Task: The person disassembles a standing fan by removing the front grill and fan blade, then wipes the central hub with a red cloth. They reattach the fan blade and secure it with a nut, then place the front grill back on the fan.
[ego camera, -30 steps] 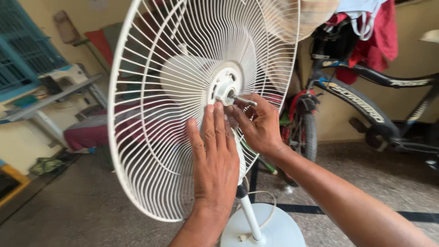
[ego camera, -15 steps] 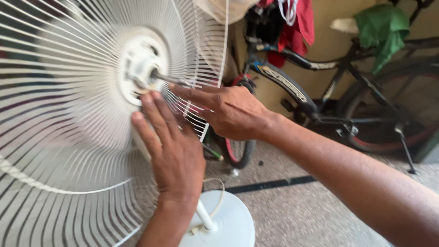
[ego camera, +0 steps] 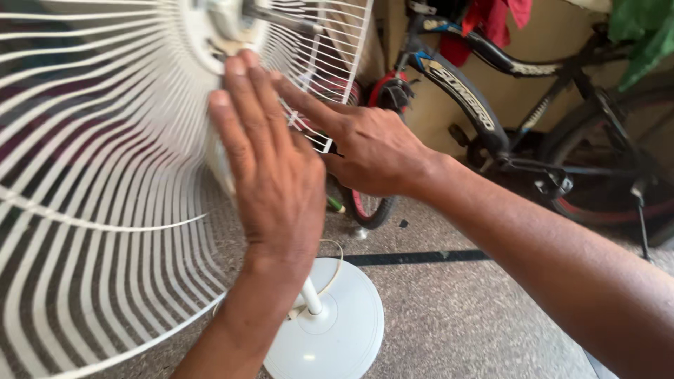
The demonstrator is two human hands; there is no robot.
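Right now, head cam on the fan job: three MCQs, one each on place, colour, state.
1. Where is the left hand?
A. flat against the fan guard below the hub
B. on the bicycle
C. on the round base

2. What colour is the round base?
A. black
B. white
C. red

3. How is the right hand posed?
A. closed in a fist
B. palm up and open
C. index finger stretched toward the guard wires

Answers: 1 A, the fingers lie on the wires under the hub. 2 B, the disc on the floor is white. 3 C, one finger points leftward to the grille.
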